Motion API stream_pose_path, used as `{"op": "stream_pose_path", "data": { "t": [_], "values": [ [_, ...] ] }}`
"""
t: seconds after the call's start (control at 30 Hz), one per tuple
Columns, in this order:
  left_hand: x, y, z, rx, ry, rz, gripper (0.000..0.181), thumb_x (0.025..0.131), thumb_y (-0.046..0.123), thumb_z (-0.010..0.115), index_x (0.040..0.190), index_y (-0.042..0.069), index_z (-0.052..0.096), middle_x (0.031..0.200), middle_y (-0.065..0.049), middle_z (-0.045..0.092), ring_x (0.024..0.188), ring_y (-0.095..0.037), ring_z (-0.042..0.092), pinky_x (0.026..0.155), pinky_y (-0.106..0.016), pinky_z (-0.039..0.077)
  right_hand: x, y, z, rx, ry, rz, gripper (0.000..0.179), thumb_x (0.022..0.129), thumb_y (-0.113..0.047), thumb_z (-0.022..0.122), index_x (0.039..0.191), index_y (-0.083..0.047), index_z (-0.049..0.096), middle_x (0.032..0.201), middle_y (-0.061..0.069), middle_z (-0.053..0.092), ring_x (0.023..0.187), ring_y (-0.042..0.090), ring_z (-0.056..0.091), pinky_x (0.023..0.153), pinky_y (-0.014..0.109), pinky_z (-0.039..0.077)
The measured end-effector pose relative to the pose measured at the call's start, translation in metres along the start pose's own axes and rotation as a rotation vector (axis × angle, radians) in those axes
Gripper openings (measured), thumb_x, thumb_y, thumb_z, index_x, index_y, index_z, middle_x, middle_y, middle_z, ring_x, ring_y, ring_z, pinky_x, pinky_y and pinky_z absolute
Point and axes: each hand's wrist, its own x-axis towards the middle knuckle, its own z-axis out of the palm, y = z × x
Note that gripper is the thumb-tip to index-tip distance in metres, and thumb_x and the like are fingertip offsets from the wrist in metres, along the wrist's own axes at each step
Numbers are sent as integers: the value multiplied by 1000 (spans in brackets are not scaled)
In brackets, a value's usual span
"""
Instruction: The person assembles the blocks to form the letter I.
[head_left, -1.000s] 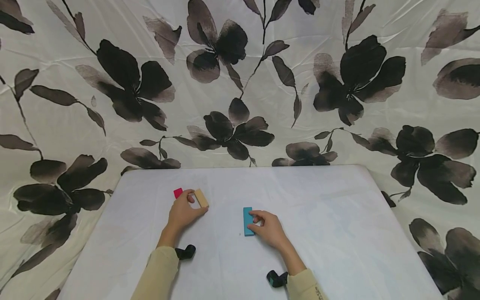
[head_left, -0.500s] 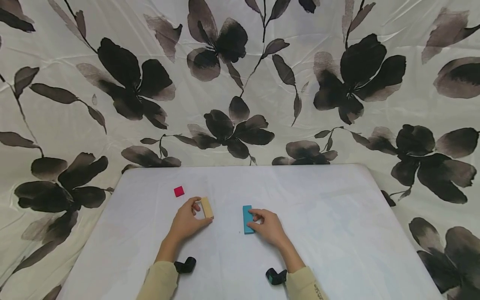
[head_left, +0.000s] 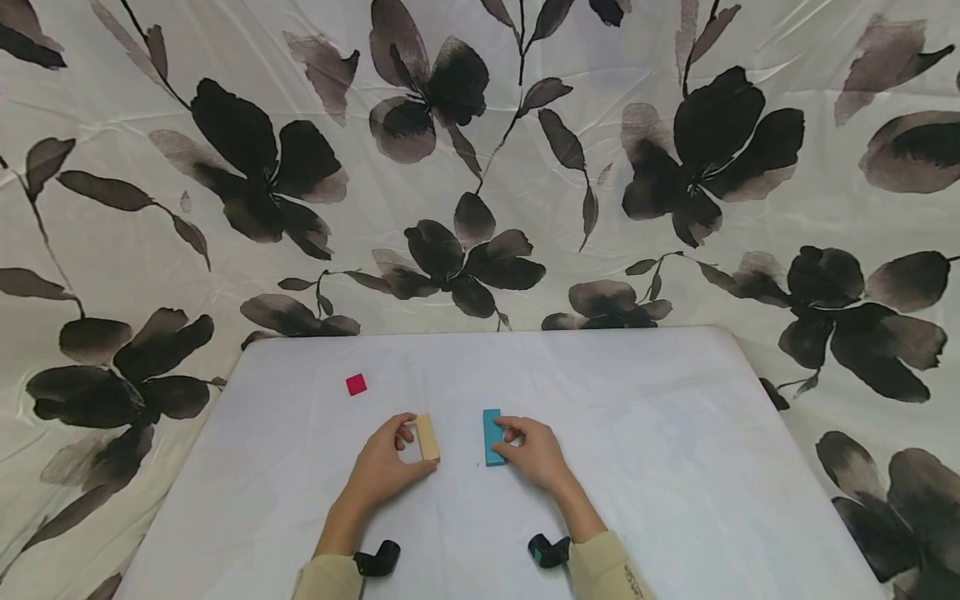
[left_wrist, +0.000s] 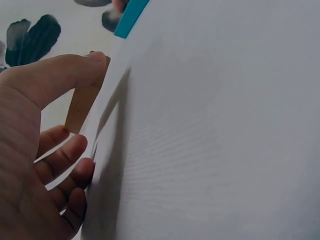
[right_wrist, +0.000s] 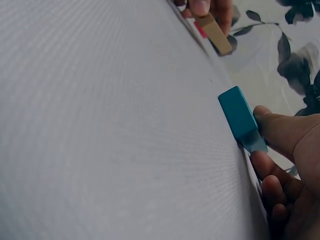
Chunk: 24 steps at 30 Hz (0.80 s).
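Observation:
In my left hand (head_left: 384, 467) a long tan block (head_left: 427, 437) is pinched lengthwise between thumb and index finger. The left wrist view shows that block (left_wrist: 85, 105) off the table, its shadow lying apart from it. My right hand (head_left: 538, 454) holds a blue rectangular block (head_left: 492, 437) by its right side, thumb and finger bent against it. Seen from the right wrist, the blue block (right_wrist: 238, 112) is at the table surface; whether it touches is hard to tell. A gap of bare cloth separates the two blocks. A small red block (head_left: 356, 384) lies alone, farther back and left.
A white-covered table (head_left: 637, 433) spans the work area, its back edge against a hanging cloth (head_left: 570, 50) printed with dark flowers. Black wrist devices sit on the left wrist (head_left: 377, 558) and the right wrist (head_left: 548, 551).
My left hand has carried the tan block right and nearer to me, away from the red block and closer to the blue one. The right hand with the blue block has barely moved.

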Motion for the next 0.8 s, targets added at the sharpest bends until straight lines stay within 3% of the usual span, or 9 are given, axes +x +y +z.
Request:
{"op": "stream_pose_path", "data": {
  "t": [0.37,0.8],
  "values": [
    [-19,7,11,-14,-5,3,82,62,38,91,131,12,55,92,8,54,85,-11,48,74,-32,44,1,-4,-1,-11,-4,16,39,86,-22,75,122,-11,68,77,-8,57,55,9,44,50,24,36],
    [-32,19,20,-10,12,64,81,61,39,91,130,14,56,91,10,54,84,-10,49,73,-31,45,6,-7,0,-17,2,34,39,85,-23,76,122,-12,68,74,-7,58,59,11,47,53,26,38]
  ]
}}
